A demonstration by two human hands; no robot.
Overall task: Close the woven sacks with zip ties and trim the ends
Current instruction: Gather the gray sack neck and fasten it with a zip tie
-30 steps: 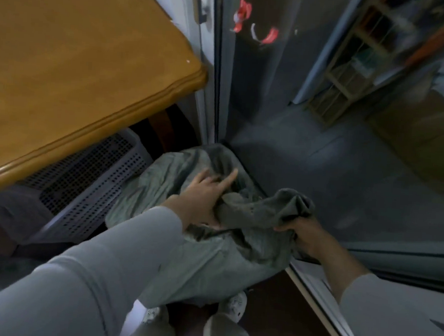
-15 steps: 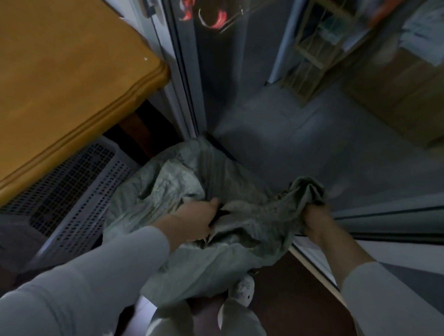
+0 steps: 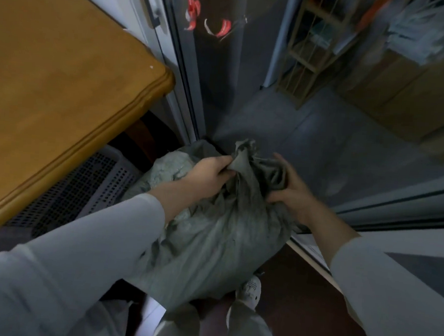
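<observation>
Dim corner by a sliding glass door (image 3: 195, 70), dark floor (image 3: 299, 284), wooden bench (image 3: 64, 85) off to the left with a perforated grey plastic crate (image 3: 76, 187) tucked under it. The grey-green woven sack (image 3: 219, 235) stands on the floor between the crate and the door track, right by the person's feet. Left hand (image 3: 210, 169) has its fingers pinched tight on the bunched mouth; right hand (image 3: 290, 187) is curled loosely round the other side, gathering folds. My take: twist everything into one narrow neck before reaching for a tie, none in sight yet. Sack looks bulky and full, but can't see what's inside.
</observation>
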